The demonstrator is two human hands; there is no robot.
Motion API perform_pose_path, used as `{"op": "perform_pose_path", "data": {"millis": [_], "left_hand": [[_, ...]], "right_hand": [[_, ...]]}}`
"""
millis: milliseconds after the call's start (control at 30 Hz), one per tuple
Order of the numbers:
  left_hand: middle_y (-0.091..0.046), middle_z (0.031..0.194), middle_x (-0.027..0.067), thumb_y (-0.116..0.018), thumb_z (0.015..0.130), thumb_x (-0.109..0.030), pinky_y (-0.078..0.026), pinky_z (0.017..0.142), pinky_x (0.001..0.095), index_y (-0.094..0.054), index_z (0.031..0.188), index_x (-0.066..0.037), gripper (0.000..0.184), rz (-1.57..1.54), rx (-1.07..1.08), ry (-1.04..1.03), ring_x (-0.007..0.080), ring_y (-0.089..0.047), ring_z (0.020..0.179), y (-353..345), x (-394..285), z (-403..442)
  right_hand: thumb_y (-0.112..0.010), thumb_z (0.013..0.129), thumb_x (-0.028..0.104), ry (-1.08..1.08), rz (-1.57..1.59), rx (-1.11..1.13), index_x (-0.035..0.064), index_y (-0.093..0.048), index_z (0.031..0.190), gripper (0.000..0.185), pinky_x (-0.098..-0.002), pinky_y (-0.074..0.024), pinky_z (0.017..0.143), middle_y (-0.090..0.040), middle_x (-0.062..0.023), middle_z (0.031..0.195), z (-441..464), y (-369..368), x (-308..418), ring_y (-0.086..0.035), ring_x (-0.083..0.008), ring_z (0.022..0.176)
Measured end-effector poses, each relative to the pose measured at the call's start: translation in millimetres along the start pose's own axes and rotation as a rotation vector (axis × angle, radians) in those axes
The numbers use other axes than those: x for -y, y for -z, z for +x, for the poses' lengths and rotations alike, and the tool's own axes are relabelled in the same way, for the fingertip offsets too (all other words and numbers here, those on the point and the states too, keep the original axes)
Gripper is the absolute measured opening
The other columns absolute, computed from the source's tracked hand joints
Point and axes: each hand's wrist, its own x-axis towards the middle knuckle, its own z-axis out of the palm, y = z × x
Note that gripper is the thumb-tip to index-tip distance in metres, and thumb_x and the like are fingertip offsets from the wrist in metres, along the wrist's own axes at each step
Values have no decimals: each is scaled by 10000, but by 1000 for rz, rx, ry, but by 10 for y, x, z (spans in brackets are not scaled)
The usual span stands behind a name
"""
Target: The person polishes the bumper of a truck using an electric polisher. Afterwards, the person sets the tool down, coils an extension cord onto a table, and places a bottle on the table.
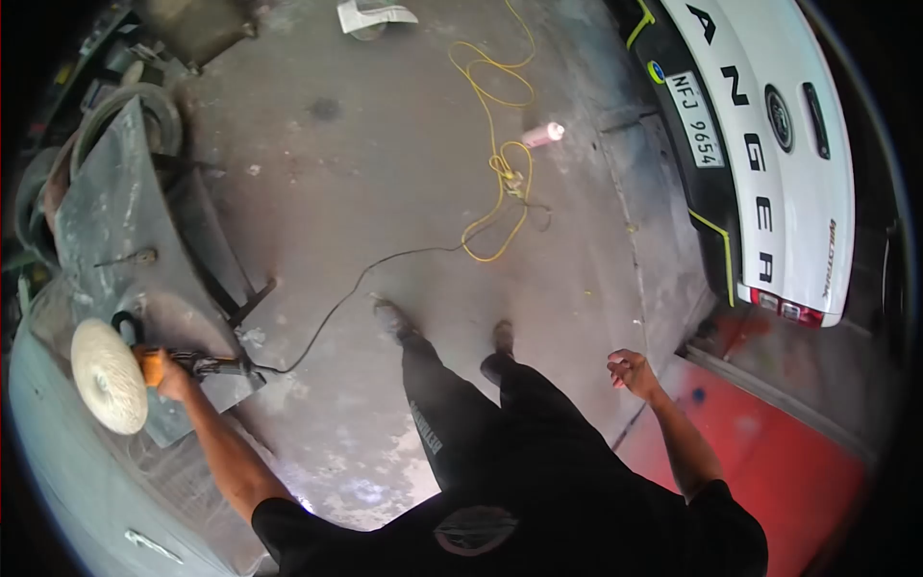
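Note:
On the left, my left hand point(173, 378) is wrapped around the orange and black body of an electric polisher point(151, 366). Its round, cream-coloured wool pad point(109, 376) faces outward, over a grey car body panel point(58, 317); whether it touches the panel I cannot tell. A black power cord point(332, 313) runs from the rear of the tool across the floor. Away to the right, my right hand point(630, 373) hangs in the air with loosely bent fingers, somewhat apart, and nothing visible in it.
A yellow extension cord point(492, 192) lies looped on the concrete floor, beside a pinkish bottle point(545, 135). The white pickup's tailgate point(788, 183) stands at the right. Stacked panels and a tyre point(159, 111) crowd the left. A white sheet-like thing point(375, 16) lies at the top.

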Motion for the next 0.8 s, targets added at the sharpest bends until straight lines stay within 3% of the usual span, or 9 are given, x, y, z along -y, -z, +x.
{"op": "perform_pose_path", "data": {"millis": [233,300,467,567,633,700,733,767,800], "left_hand": [[-744,1062,168,-933,622,-564,-620,810,418,-644,1095,182,931,-64,53,220,289,-739,879,29,-78,79],[-703,1188,170,-904,659,-596,-609,831,482,-604,1227,140,977,-288,343,251,309,-714,1001,175,-149,-128],[-589,1356,194,-803,822,-575,-578,781,531,-474,1422,51,928,-6,314,33,341,-643,1099,355,129,-792],[-593,1305,280,-748,910,-503,-559,872,521,-453,1413,67,815,249,43,-496,401,-638,1101,466,652,-1718],[-602,1263,326,-736,936,-448,-534,930,503,-465,1401,64,743,485,183,-409,421,-638,1118,525,937,-2951],[-639,1247,236,-716,964,-253,-522,975,475,-494,1374,44,552,363,391,-678,369,-641,1099,283,1857,-4111],[-647,1223,175,-693,966,-156,-511,998,444,-532,1359,5,454,521,652,-398,313,-627,1118,191,1700,-4971],[-634,1217,145,-687,963,-128,-498,984,416,-565,1336,-29,405,-366,811,9,279,-620,1096,-80,2042,-5615],[-630,1209,159,-694,945,-127,-477,987,423,-583,1302,-14,391,189,903,-386,298,-611,1091,-328,2320,-6122]], "right_hand": [[-683,941,175,-202,-46,116,1,-668,1165,284,-300,-540,572,-680,-108,763,221,78,59,-671,-169,603],[-685,934,178,-90,-63,136,3,-672,1159,286,-303,-534,580,-679,-97,740,399,111,116,-663,-163,586],[-691,916,187,34,-99,117,9,-690,1102,257,-313,-523,581,-669,-85,699,1301,497,77,-662,-157,571],[-671,908,231,206,-211,46,14,-700,1005,239,-376,-547,644,-699,-151,749,2358,784,-172,-709,-246,653],[-645,904,257,353,-475,12,21,-702,937,245,-445,-556,758,-718,-191,836,3348,863,-258,-713,-344,805],[-627,902,269,358,-621,18,51,-710,893,233,-489,-532,870,-730,-177,966,4486,815,-456,-677,-391,968],[-653,889,244,456,-633,-114,61,-720,880,195,-483,-540,834,-721,-177,901,5022,721,-585,-675,-396,912],[-679,877,219,551,-646,-253,71,-729,868,156,-477,-548,797,-711,-177,836,5472,614,-603,-673,-401,856],[-686,877,220,587,-612,-216,70,-736,889,158,-469,-555,810,-720,-174,866,5918,524,-627,-684,-390,870]]}}
